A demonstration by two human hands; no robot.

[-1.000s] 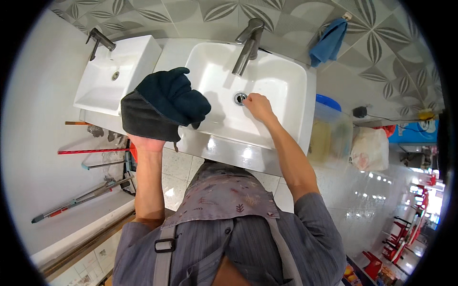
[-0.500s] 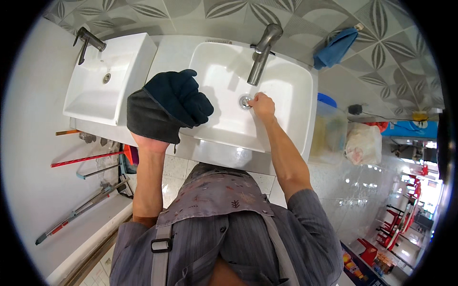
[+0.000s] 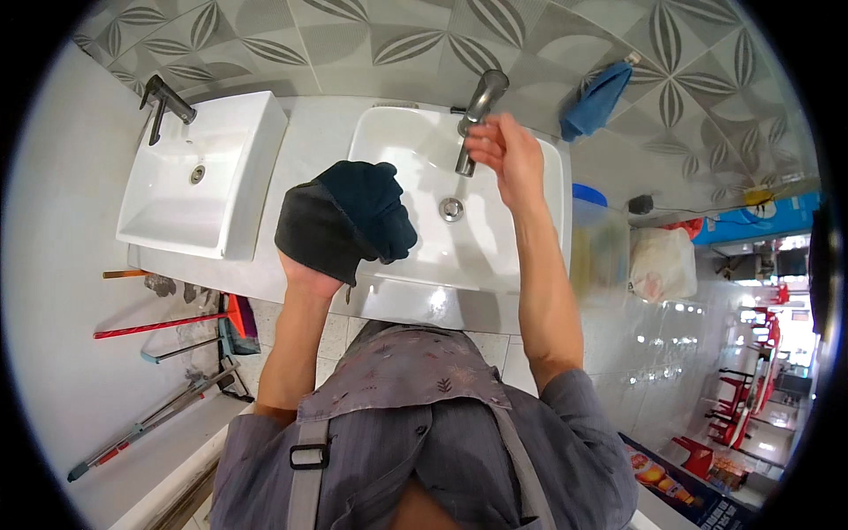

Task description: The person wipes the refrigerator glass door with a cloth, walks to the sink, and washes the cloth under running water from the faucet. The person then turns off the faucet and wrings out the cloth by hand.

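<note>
A bunched dark cloth point(image 3: 358, 212), part grey and part navy, covers my left hand point(image 3: 311, 276) beyond the wrist, hiding its fingers. A small loop dangles from the cloth's lower edge. Hand and cloth are over the left side of a large white sink point(image 3: 397, 146). My right hand point(image 3: 508, 157) is raised beside the grey metal faucet point(image 3: 485, 91), empty, with its fingers loosely bent and apart. It overlaps the faucet's body in view, and I cannot tell whether it touches. Below the spout lies the round metal drain point(image 3: 451, 209). No running water shows.
A smaller white sink point(image 3: 168, 225) with a dark faucet point(image 3: 168, 99) stands at the left. A blue cloth point(image 3: 598, 102) hangs on the tiled wall. A translucent bin point(image 3: 599, 252) and a pale plastic bag point(image 3: 662, 265) sit to the right. Long-handled tools point(image 3: 159, 327) lean at the left.
My right hand has left the drain and risen to the faucet, its fingers loosening. The left hand keeps the cloth over the sink's left side. The whole view has shifted slightly.
</note>
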